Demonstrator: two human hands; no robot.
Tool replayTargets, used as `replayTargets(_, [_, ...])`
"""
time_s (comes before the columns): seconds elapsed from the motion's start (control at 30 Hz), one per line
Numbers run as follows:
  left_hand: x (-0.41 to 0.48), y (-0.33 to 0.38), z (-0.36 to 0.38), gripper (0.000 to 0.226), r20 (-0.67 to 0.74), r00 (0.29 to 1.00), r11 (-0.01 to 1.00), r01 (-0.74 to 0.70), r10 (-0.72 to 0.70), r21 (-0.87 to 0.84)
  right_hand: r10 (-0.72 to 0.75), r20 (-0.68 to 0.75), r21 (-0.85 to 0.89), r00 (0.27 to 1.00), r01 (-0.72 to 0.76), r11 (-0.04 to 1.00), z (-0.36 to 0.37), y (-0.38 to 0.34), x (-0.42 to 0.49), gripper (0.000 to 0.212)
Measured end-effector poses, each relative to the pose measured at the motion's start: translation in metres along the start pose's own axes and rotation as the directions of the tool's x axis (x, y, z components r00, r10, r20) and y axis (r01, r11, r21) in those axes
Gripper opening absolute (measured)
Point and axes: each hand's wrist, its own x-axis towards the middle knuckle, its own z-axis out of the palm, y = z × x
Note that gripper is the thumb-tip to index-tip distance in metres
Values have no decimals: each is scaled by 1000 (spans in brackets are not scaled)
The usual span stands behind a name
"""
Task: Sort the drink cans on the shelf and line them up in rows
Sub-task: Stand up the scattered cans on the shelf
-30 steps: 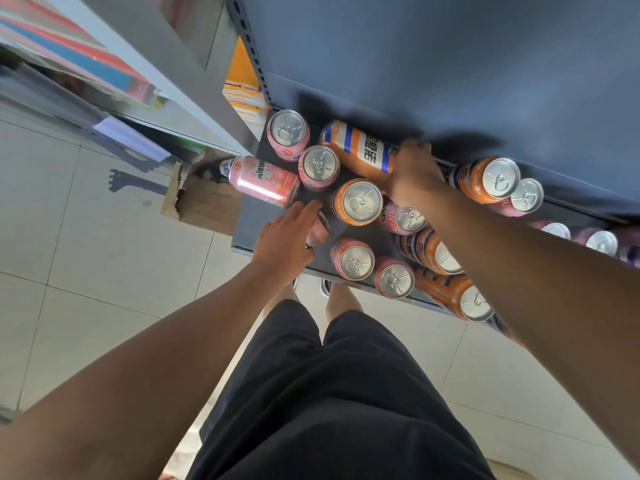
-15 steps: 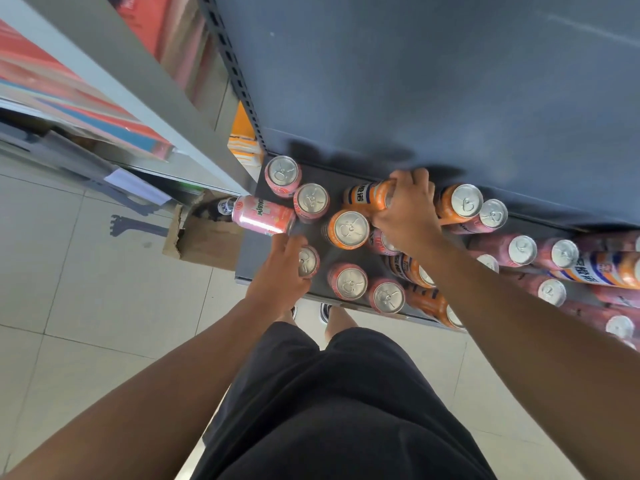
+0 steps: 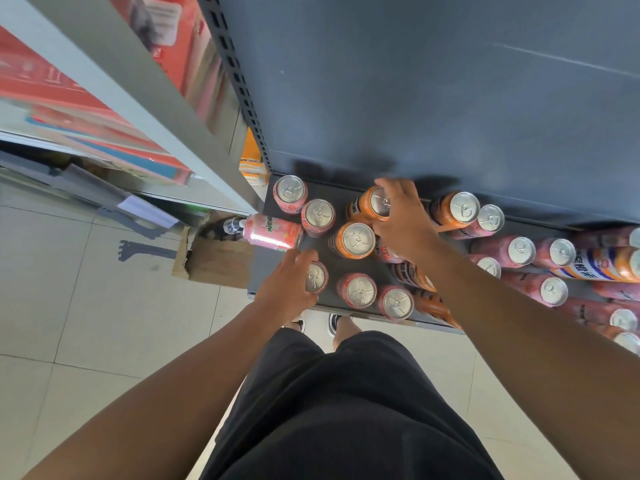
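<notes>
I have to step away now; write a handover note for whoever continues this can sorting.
Left hand grips a front pink can at the shelf's left end.
Right hand grips an orange can near the back panel.
Done: several cans stand upright on the left, colours mixed.
Left: the sideways pink can at the left edge, the mixed heap on the right, and forming rows.

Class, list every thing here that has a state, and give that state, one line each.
Right hand, grips the back orange can.
Left hand, grips the front pink can.
Mirinda can, lying on its side at the left edge of the shelf.
Middle orange can, upright, unopened.
Orange-and-white can, lying on its side, far right.
Cardboard box, open, on the floor.
</notes>
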Motion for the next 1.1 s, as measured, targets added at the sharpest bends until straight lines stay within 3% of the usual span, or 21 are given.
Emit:
replayTargets(0.27, [-8,-9,-18,70,41,999,999,-30,31,-13,101,16,-1,995,-101,995,-3,-17,3,67])
replayTargets(0.4, [-10,-19,-27,59,-65,992,968,89,-107,-234,114,-93,-38,989,-118,992,4,-33,-13,54])
replayTargets(0.5, [-6,-36,-30,48,-176,947,900,181,-268,-396,74,-147,-136,986,-94,986,14,-46,-33,47])
replayTargets(0.6, [4,-54,-34,53,-232,922,900,204,-309,-385,85,-105,-283,991,-111,953,25,-55,-53,54])
replayTargets(0.7, [21,-67,-39,59,-270,913,903,188,-306,-386,108,-77,-286,991,-125,950,38,-63,-70,57])
replayTargets(0.87, [52,-75,-46,68,-83,871,711,337,-485,-617,87,-50,-277,995,-98,956,56,-65,-84,53])
replayTargets(0.93, [61,-76,-50,57,12,856,616,381,-516,-689,108,-53,-261,993,-118,958,59,-65,-86,52])
replayTargets(1.0, [69,-76,-52,32,59,850,581,407,-524,-705,110,-58,-255,992,-121,959,60,-64,-87,53])
replayTargets(1.1, [74,-73,-56,32,86,846,579,430,-526,-692,110,-50,-253,993,-119,960,59,-63,-89,53])
